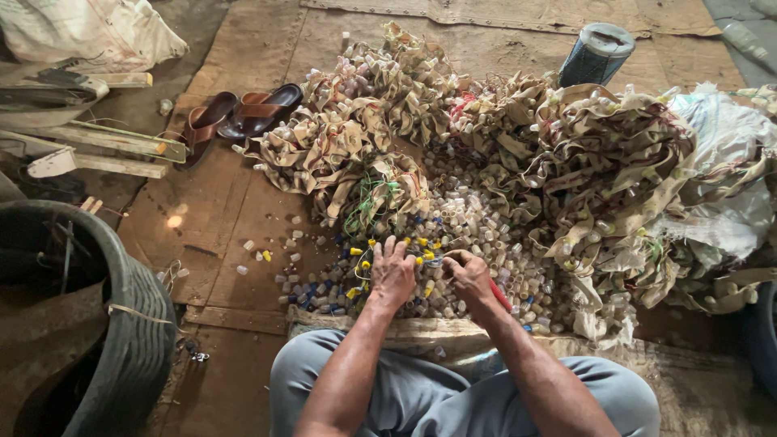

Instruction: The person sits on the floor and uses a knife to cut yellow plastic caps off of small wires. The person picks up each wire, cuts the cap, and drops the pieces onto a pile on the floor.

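My left hand [393, 271] rests with fingers spread on a heap of small cylindrical caps [477, 235], pale, yellow and blue, on the floor in front of my knees. My right hand [469, 275] is closed around a red-handled tool [499, 296], its fingertips pinching something small beside the left hand. A tangle of green and yellow wires [368, 206] lies just beyond the left hand. Behind the heap rise large bundles of beige strips studded with the same caps [583, 162].
A pair of brown sandals [243, 113] lies at the back left. A dark rubber tub [89, 324] stands at the left. Wooden pieces [97, 146] and a white sack [97, 32] sit at far left, a blue cylinder [596, 53] at the back, white sacking [720, 162] on the right.
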